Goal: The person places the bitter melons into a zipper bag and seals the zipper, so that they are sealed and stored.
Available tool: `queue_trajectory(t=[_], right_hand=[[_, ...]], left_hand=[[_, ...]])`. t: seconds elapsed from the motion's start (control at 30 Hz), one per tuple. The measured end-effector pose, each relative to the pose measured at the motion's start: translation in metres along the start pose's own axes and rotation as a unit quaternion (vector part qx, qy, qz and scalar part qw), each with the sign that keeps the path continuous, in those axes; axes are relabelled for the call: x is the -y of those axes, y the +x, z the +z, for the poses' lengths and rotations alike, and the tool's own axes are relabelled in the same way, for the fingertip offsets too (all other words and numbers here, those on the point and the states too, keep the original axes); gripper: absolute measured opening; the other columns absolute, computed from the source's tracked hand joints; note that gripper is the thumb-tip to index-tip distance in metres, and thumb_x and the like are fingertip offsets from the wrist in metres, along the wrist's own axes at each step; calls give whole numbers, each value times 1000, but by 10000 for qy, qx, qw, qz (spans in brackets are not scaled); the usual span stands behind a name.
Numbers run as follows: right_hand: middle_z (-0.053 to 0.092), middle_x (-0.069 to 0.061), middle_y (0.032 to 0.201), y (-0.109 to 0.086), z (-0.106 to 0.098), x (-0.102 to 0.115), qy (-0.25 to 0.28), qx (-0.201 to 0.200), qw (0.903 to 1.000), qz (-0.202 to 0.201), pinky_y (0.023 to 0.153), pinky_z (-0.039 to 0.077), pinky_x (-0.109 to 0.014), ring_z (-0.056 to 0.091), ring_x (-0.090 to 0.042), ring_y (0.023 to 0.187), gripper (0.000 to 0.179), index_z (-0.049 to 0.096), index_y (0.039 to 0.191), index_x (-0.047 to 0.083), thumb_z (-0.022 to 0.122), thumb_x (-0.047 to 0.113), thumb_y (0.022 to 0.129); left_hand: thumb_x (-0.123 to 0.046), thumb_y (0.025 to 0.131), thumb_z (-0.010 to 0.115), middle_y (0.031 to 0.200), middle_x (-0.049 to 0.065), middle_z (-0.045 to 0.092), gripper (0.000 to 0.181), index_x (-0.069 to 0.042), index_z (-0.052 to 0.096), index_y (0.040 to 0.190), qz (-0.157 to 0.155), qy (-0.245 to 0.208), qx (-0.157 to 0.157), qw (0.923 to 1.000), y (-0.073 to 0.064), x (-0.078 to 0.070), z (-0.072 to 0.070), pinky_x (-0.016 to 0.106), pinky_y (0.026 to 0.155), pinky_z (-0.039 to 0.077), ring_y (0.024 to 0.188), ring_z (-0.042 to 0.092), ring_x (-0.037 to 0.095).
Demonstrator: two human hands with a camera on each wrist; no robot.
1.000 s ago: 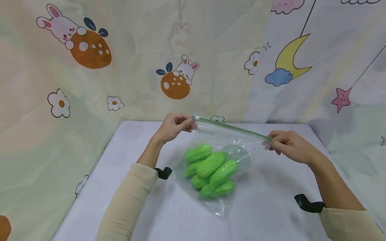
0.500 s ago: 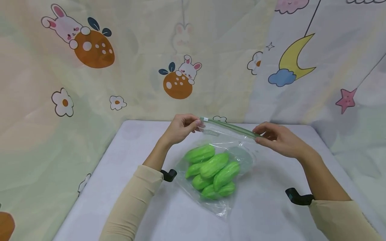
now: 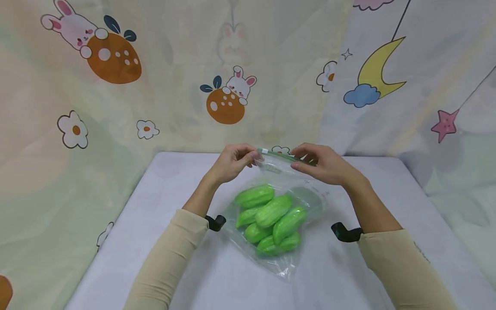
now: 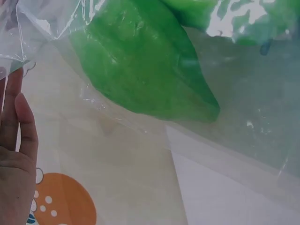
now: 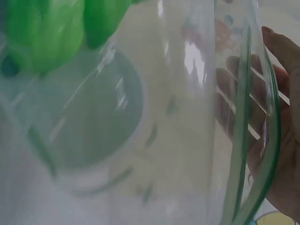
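Note:
A clear zip bag [image 3: 279, 262] with a green zip strip and a white slider [image 3: 265, 150] hangs over the table, bulging with several bright green ridged oblong fruits [image 3: 273, 211]. My left hand [image 3: 234, 163] pinches its upper left corner, just beside the slider. Further along the strip, my right hand [image 3: 321, 163] holds the zip edge, thumb in front and fingers behind. Two green strips [image 5: 241, 117] stand apart there in the right wrist view. The left wrist view has one green fruit [image 4: 145, 65] close up inside the plastic, with the left fingers at the frame's edge.
A white-covered table [image 3: 162, 202] lies beneath the bag. Behind it hangs a pale printed cloth [image 3: 174, 64] with bunnies, flowers and a moon. Black wrist cameras [image 3: 346, 233] jut from both cuffs.
My right hand has slid left along the zip edge from the bag's right end towards the slider. The left hand keeps hold of its corner, shifting slightly right.

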State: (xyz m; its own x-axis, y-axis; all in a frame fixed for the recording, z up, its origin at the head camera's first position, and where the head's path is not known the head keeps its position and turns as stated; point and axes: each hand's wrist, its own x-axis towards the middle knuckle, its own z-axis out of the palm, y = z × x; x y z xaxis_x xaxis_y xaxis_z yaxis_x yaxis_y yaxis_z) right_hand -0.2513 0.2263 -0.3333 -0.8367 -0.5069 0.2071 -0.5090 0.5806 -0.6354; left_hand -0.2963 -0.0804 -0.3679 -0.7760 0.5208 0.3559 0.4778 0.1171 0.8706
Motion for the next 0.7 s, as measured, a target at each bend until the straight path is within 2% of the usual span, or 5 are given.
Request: queue_trajectory(t=[0.13, 0.33, 0.47, 0.7], right_hand=[[70, -4, 119, 16, 8, 11, 142, 73, 9995, -271, 81, 58, -42, 71, -21, 95, 27, 68, 126, 14, 68, 24, 101], [72, -3, 111, 26, 17, 21, 336, -121, 9982, -492, 81, 58, -41, 70, -18, 89, 18, 72, 118, 12, 65, 20, 103], [73, -3, 101, 32, 25, 22, 446, -266, 9971, -563, 77, 58, -36, 68, -19, 85, 15, 74, 113, 12, 66, 18, 102], [73, -6, 98, 36, 41, 19, 603, -337, 9955, -646, 77, 58, -32, 69, -24, 87, 14, 73, 111, 10, 64, 18, 103]], left_hand=[[-9, 105, 59, 98, 14, 74, 18, 3, 72, 109, -51, -109, 53, 9999, 0, -1, 3, 49, 82, 59, 86, 70, 32], [-8, 104, 59, 98, 16, 74, 18, 4, 72, 108, 23, -258, 220, 9994, -3, -1, 10, 44, 82, 60, 92, 67, 50], [-10, 104, 60, 98, 15, 74, 18, 2, 73, 107, 44, -202, 358, 9991, -4, 1, 11, 45, 83, 59, 94, 67, 51], [-14, 104, 62, 96, 7, 74, 17, -4, 76, 105, -42, 244, 493, 9985, -3, 0, 4, 38, 83, 59, 88, 71, 27]])
